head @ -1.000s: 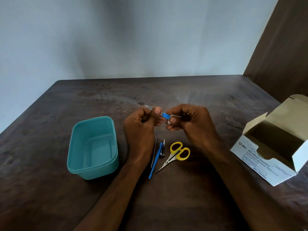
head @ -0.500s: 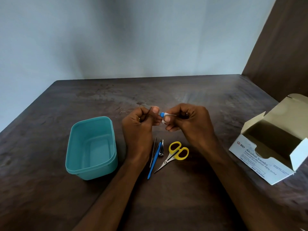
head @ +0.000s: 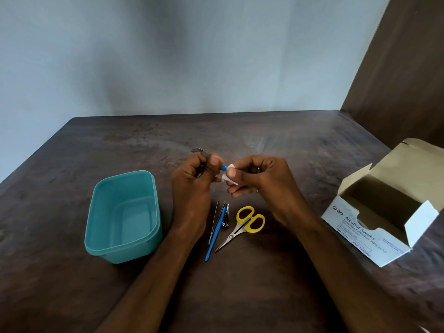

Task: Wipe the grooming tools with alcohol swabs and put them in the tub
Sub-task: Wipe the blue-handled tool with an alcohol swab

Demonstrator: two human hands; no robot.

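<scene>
My left hand [head: 192, 186] grips a thin grooming tool [head: 203, 153] with a metal tip and a blue handle, held level above the table. My right hand [head: 262, 181] pinches a white alcohol swab [head: 228, 176] folded around the blue handle end. Most of the handle is hidden by the swab and my fingers. The teal tub [head: 96, 239] stands empty to the left of my left forearm. On the table below my hands lie tweezers [head: 213, 222], a blue-handled tool [head: 216, 233], nail clippers [head: 225, 218] and yellow-handled scissors [head: 247, 223].
An open white box of alcohol swabs [head: 360, 234] sits at the right, flaps up. The dark wooden table [head: 264, 296] meets a pale wall at the back and a brown panel [head: 403, 68] at the right.
The swab in my right hand has slid along the blue handle toward my left hand, so less blue shows. Both hands stay nearly in place.
</scene>
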